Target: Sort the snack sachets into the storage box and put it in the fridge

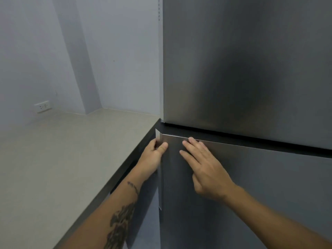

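Note:
A tall steel fridge fills the right half of the view, with an upper door (242, 60) and a lower door (260, 186) split by a dark gap. My left hand (153, 155) grips the lower door's left edge near its top corner, thumb on the front face and fingers wrapped round the side. My right hand (203, 164) lies flat on the lower door's front, fingers spread and pointing up to its top edge. Neither the storage box nor any snack sachet is in view.
A pale countertop (62, 159) with a dark front edge runs along the left, right up against the fridge. Grey walls meet in a corner behind it, and a white wall socket (43, 106) sits low on the left wall.

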Demonstrator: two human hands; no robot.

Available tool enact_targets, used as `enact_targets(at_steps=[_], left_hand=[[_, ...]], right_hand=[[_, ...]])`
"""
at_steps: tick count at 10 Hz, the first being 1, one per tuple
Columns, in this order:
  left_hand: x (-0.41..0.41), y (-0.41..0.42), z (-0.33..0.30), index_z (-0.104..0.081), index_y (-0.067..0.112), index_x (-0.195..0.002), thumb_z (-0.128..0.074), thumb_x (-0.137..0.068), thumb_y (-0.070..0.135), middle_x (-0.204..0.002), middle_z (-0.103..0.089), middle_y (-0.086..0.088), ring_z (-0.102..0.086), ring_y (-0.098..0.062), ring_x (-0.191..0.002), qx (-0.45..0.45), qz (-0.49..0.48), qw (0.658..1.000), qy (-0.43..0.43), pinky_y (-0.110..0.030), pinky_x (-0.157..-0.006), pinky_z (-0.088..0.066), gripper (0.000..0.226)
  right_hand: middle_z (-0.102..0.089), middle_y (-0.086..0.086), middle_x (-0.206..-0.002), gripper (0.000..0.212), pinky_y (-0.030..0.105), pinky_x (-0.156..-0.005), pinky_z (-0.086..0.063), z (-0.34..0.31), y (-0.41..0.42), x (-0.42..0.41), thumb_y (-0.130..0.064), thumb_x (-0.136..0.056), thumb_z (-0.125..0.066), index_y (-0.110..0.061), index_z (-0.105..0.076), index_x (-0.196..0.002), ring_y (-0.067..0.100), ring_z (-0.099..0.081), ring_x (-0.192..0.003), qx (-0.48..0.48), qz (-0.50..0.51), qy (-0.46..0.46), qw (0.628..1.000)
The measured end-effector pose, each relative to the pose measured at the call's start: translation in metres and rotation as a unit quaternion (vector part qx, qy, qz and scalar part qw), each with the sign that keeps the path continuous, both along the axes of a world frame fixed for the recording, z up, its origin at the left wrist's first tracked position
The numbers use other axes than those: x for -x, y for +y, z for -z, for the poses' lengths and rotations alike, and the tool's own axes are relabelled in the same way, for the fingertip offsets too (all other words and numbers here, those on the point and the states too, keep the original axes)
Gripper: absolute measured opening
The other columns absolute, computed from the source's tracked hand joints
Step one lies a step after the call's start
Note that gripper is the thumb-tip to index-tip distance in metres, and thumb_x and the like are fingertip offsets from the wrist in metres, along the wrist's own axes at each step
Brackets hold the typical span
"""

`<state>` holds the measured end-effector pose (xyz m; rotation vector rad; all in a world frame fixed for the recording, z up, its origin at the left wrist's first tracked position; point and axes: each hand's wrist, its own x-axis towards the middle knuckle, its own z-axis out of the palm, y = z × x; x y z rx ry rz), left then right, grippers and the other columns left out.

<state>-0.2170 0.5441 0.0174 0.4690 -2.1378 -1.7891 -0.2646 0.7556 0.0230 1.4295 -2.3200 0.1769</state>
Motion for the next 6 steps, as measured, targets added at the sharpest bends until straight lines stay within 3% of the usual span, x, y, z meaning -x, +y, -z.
enact_targets(at_steps=[1, 2, 3, 4, 5, 6], left_hand=[[0.033, -0.005, 0.009, -0.058, 0.040, -0.123, -0.054, -0.075, 0.055, -0.120, -0.066, 0.017, -0.061, -0.009, -0.113, 0.048, -0.036, 0.997, -0.040, -0.044, -0.106, -0.045, 0.050], [0.046, 0.002, 0.009, -0.057, 0.041, -0.124, -0.050, -0.080, 0.046, -0.121, -0.065, 0.016, -0.059, -0.010, -0.115, 0.064, -0.057, 0.994, -0.063, -0.043, -0.107, -0.043, 0.045], [0.038, 0.006, 0.006, -0.054, 0.036, -0.132, -0.051, -0.088, 0.046, -0.129, -0.062, 0.013, -0.056, -0.011, -0.120, 0.101, -0.063, 0.990, -0.074, -0.038, -0.110, -0.040, 0.046], [0.018, -0.001, 0.011, -0.048, 0.022, -0.141, -0.048, -0.100, 0.036, -0.139, -0.056, 0.000, -0.051, -0.018, -0.126, 0.212, -0.061, 0.965, -0.145, -0.033, -0.108, -0.038, 0.044], [-0.015, -0.026, 0.018, -0.040, 0.017, -0.147, -0.045, -0.099, 0.041, -0.150, -0.045, -0.004, -0.044, -0.024, -0.134, 0.349, -0.071, 0.904, -0.238, -0.038, -0.111, -0.036, 0.054], [-0.058, -0.057, 0.024, -0.044, 0.014, -0.141, -0.042, -0.098, 0.041, -0.144, -0.048, -0.009, -0.048, -0.029, -0.129, 0.416, -0.110, 0.845, -0.318, -0.038, -0.105, -0.041, 0.050]], right_hand=[[-0.033, 0.019, -0.159, 0.078, 0.046, -0.121, -0.020, 0.010, 0.014, 0.034, -0.015, -0.070, -0.035, 0.000, -0.045, -0.146, 0.033, -0.020, -0.151, -0.075, -0.002, 0.012, 0.997], [-0.034, 0.018, -0.159, 0.080, 0.046, -0.122, -0.020, 0.013, 0.017, 0.045, -0.018, -0.069, -0.036, 0.000, -0.044, -0.147, 0.032, -0.022, -0.151, -0.073, -0.018, -0.004, 0.997], [-0.034, 0.015, -0.159, 0.080, 0.045, -0.124, -0.019, 0.020, 0.012, 0.042, -0.016, -0.068, -0.040, -0.004, -0.045, -0.146, 0.029, -0.022, -0.151, -0.026, -0.049, -0.063, 0.996], [-0.030, 0.007, -0.162, 0.073, 0.035, -0.125, -0.012, 0.027, -0.003, 0.034, -0.014, -0.078, -0.048, -0.010, -0.040, -0.151, 0.019, -0.017, -0.153, 0.021, -0.086, -0.156, 0.984], [-0.018, -0.002, -0.166, 0.067, 0.024, -0.122, -0.004, 0.026, -0.033, 0.024, -0.024, -0.094, -0.049, -0.019, -0.027, -0.157, 0.011, -0.007, -0.153, 0.018, -0.114, -0.251, 0.961], [-0.016, -0.003, -0.166, 0.065, 0.031, -0.122, -0.013, 0.016, -0.073, 0.011, -0.032, -0.098, -0.047, -0.020, -0.023, -0.158, 0.013, -0.008, -0.153, -0.027, -0.130, -0.301, 0.944]])
